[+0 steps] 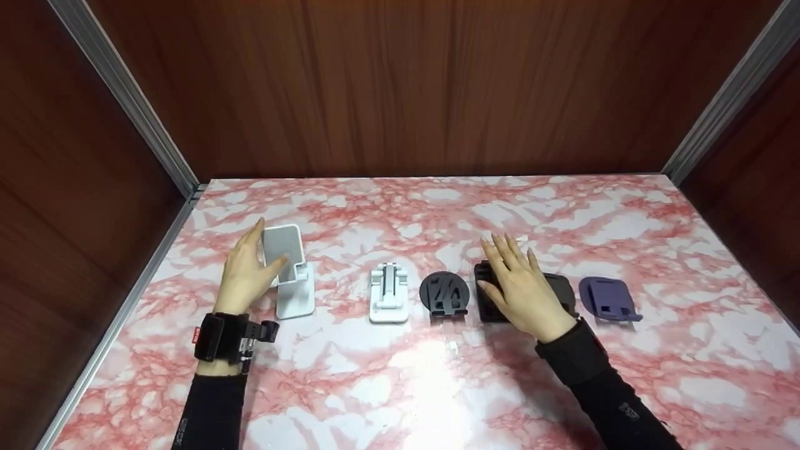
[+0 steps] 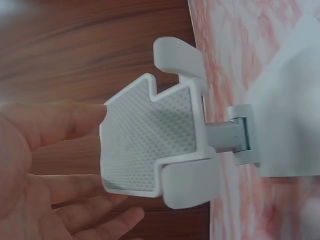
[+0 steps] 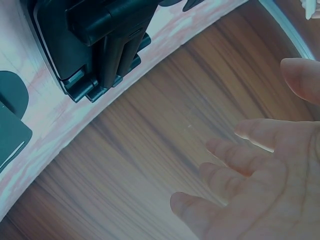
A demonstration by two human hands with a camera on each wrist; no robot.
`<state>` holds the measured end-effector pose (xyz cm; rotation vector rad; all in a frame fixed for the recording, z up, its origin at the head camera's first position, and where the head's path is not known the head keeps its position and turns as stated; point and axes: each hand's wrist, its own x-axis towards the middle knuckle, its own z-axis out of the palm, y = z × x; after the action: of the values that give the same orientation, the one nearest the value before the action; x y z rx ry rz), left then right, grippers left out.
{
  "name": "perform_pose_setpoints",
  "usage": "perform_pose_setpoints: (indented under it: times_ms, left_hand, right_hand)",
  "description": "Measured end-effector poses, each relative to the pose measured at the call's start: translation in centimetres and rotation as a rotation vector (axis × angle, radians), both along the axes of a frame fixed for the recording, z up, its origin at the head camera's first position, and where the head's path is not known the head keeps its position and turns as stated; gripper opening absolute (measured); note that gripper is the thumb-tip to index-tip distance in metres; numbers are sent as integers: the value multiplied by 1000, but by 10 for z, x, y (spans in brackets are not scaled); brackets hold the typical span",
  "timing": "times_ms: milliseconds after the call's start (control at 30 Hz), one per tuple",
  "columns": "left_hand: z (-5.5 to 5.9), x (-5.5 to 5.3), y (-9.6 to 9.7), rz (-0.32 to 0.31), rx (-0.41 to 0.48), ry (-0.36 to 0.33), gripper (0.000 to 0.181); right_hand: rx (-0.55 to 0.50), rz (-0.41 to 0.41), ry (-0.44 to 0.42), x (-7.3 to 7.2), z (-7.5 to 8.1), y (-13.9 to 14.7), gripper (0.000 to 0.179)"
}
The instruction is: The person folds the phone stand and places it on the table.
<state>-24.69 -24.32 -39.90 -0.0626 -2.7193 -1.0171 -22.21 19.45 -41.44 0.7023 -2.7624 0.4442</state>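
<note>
At the left of the table stands an unfolded white phone stand, its grey-padded plate raised on a short post. My left hand is around the plate's left side, thumb and fingers extended and spread apart. Its thumb tip is right at the plate's edge in the left wrist view, where the index fingertip is hidden behind the plate. Palm down, my right hand hovers over a black phone stand, with straight, spread fingers and nothing in its grasp. In the head view that hand covers part of the black stand.
A folded white phone stand and a round black phone stand lie mid-table. To the right is a purple phone stand. Wood-grain panels rise behind and beside the marbled pink tabletop.
</note>
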Motion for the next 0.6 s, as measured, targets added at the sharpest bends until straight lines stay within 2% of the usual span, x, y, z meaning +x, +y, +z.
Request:
perform_pose_setpoints:
  times_ms: [333,433,600]
  left_hand:
    - [-14,-9,-12,-8,231,-43,71]
    - [-17,-11,-14,-8,346,-53,64]
    - [-24,-14,-17,-43,592,-89,53]
  right_hand:
    - [7,-3,-17,-1,-1,0,67]
    - [3,-2,-20,-1,-1,0,67]
    - [2,-1,-22,-1,-2,-1,66]
